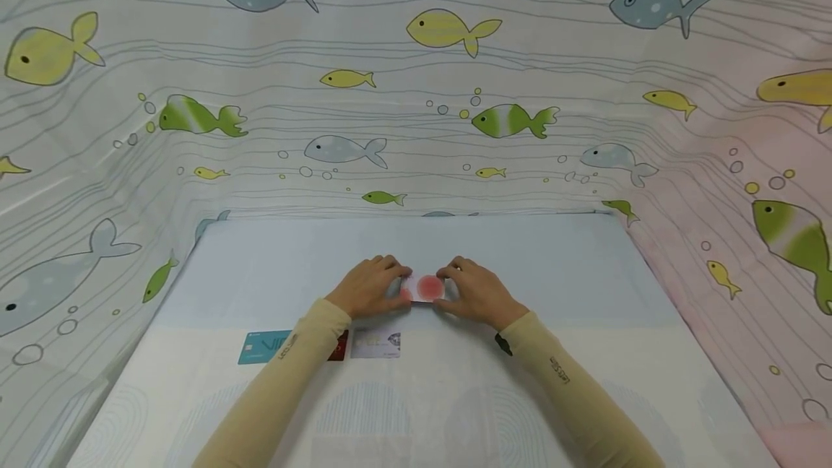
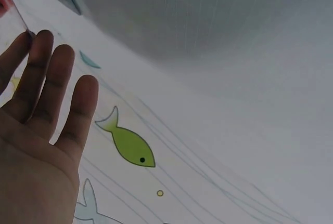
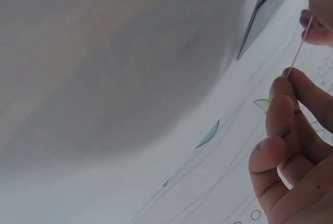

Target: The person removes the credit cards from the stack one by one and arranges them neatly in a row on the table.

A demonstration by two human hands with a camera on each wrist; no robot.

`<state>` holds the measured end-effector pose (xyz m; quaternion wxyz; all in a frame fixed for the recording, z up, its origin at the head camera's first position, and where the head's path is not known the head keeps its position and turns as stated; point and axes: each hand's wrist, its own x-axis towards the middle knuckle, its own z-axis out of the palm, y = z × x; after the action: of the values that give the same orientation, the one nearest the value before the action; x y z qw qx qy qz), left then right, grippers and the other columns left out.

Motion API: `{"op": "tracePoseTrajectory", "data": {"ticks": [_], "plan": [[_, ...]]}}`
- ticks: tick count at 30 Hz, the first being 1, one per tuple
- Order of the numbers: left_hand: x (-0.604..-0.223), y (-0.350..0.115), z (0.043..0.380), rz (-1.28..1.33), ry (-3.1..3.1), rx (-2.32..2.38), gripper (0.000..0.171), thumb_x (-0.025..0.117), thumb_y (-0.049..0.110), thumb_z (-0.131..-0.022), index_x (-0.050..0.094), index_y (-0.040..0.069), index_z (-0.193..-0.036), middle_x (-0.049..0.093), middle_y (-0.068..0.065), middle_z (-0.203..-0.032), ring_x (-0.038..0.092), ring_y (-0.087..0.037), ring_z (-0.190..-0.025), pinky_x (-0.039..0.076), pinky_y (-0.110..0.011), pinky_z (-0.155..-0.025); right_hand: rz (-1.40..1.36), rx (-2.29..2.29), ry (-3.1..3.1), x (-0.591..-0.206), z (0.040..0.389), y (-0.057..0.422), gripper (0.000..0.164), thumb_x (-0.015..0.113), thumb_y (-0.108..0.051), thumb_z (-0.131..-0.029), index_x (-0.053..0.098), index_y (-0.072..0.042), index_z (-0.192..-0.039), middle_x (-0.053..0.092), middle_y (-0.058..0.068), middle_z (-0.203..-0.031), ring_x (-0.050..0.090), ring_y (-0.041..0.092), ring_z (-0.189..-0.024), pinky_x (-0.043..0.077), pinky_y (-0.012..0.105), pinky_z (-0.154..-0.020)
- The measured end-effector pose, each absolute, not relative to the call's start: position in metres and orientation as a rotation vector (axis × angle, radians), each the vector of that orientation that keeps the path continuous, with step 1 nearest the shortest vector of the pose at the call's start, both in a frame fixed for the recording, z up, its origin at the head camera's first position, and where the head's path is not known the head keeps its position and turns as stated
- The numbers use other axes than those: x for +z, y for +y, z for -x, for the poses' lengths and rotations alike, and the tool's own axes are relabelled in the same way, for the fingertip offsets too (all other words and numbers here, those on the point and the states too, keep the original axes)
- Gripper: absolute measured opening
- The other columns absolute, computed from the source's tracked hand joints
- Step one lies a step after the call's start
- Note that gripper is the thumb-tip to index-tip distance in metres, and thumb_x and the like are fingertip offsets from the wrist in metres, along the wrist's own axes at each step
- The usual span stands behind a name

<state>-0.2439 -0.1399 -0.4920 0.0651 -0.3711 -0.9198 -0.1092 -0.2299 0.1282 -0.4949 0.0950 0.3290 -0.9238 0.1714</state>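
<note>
Both hands hold one small white card with red-pink round patches [image 1: 429, 287] between them over the far half of the table. My left hand [image 1: 372, 287] pinches its left edge; in the left wrist view the other fingers of the left hand [image 2: 47, 115] are extended, with the card's red part at the upper left corner. My right hand [image 1: 479, 293] pinches the right edge. The right wrist view shows the card [image 3: 301, 50] nearly edge-on, a thin line rising from the fingertips of the right hand [image 3: 296, 146].
Left of centre, a teal card marked VIP [image 1: 260, 347], a red card [image 1: 339, 349] partly hidden by the left sleeve and a silvery card [image 1: 375, 344] lie in a row on the table [image 1: 552, 258]. Fish-printed sheeting [image 1: 416, 107] surrounds the table's back and sides.
</note>
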Motion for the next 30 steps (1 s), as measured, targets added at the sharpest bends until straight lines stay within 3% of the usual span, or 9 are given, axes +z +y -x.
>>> {"op": "tracePoseTrajectory", "data": {"ticks": [11,18,30], "plan": [[-0.492,-0.143,0.239,1.105,-2.741,-0.414,0.057,0.075,0.051,-0.088,0.068,0.013,-0.129,0.064,-0.003,-0.117,0.061,-0.023,-0.102,0.052,-0.039,-0.086,-0.970,0.532,-2.712,-0.497,0.226,0.130,0.044,0.079,-0.042,-0.084,0.070,-0.016,-0.118,0.063,0.002,-0.113,0.064,0.019,-0.096,0.056,0.037,-0.082],[-0.487,-0.145,0.231,1.074,-2.779,-0.490,0.055,0.075,0.051,-0.088,0.068,0.015,-0.130,0.064,-0.001,-0.117,0.060,-0.021,-0.106,0.051,-0.039,-0.090,-0.984,0.547,-2.702,-0.492,0.218,0.131,0.052,0.084,-0.043,-0.082,0.068,-0.015,-0.123,0.062,0.002,-0.115,0.065,0.019,-0.093,0.056,0.036,-0.079],[-0.482,-0.146,0.218,1.070,-2.737,-0.558,0.055,0.078,0.050,-0.086,0.067,0.018,-0.129,0.063,0.001,-0.118,0.060,-0.020,-0.107,0.051,-0.041,-0.091,-1.026,0.606,-2.638,-0.486,0.209,0.136,0.051,0.087,-0.041,-0.080,0.071,-0.017,-0.121,0.062,0.000,-0.112,0.066,0.018,-0.092,0.056,0.034,-0.077]]}}
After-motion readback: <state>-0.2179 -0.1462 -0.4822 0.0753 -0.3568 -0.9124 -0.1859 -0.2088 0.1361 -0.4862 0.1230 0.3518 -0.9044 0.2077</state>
